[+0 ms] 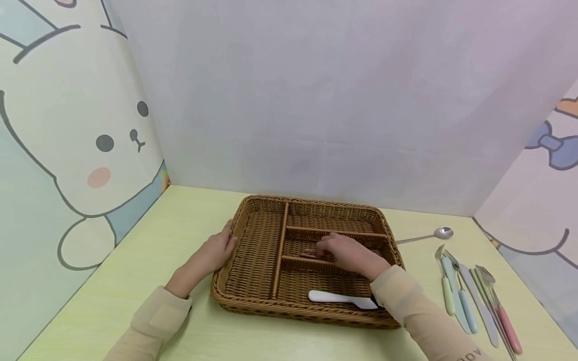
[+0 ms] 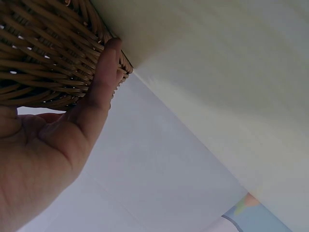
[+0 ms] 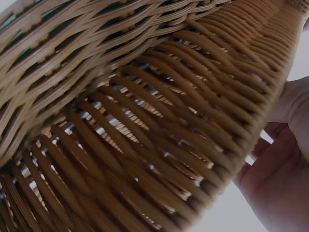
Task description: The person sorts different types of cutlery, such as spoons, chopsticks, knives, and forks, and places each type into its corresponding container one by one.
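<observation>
A brown wicker cutlery tray (image 1: 280, 307) with several compartments sits in front of me. At its left side my left hand (image 1: 212, 252) holds the rim, the fingers along the outer wall (image 2: 48, 58) in the left wrist view. My right hand (image 1: 345, 253) reaches down into the middle right compartment, fingers bent around a thin pinkish utensil (image 1: 308, 255) low inside. Its exact kind is hidden by the hand and divider. In the front right compartment lies a white-handled utensil (image 1: 329, 297), its far end partly behind the right sleeve. Wicker wall (image 3: 159, 111) fills most of the right wrist view.
Right of the tray, a long-handled metal spoon (image 1: 442, 233) lies on the pale table (image 1: 198, 331). Nearer are forks and knives with green, blue and pink handles (image 1: 509, 328), spread side by side. A grey back wall (image 1: 316, 125) and cartoon-printed side panels (image 1: 81, 135) enclose the table.
</observation>
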A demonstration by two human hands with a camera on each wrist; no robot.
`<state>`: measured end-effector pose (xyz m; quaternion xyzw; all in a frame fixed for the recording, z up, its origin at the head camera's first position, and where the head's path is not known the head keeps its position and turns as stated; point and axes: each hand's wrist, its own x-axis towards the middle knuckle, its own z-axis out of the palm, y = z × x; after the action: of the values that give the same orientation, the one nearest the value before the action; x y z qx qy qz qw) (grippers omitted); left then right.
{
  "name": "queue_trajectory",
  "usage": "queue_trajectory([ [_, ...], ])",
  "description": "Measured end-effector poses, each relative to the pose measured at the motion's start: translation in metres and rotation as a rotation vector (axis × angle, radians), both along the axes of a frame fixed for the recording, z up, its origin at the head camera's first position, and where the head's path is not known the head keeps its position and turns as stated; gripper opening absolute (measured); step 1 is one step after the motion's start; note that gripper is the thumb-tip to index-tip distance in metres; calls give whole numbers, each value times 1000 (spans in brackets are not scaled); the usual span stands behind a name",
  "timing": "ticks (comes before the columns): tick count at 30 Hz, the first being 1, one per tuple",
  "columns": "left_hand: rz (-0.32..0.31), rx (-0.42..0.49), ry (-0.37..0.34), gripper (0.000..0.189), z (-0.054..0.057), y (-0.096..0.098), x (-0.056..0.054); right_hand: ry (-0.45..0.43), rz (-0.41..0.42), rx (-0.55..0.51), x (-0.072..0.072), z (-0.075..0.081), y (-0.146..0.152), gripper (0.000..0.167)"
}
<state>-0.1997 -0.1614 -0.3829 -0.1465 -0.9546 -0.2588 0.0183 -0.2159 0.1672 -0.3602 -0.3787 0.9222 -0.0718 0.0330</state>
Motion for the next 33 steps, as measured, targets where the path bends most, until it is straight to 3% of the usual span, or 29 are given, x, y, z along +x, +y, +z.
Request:
queue_trajectory([
  [9, -4, 8, 2, 55, -2, 0, -1, -113, -7, -54, -8, 0, 3, 38],
  [23, 2, -10, 8, 55, -1, 1, -3, -258, -129, -36, -8, 6, 0, 36],
  [33, 15, -11, -4, 56, -2, 0, -2, -200, -75, -11, -7, 5, 0, 33],
])
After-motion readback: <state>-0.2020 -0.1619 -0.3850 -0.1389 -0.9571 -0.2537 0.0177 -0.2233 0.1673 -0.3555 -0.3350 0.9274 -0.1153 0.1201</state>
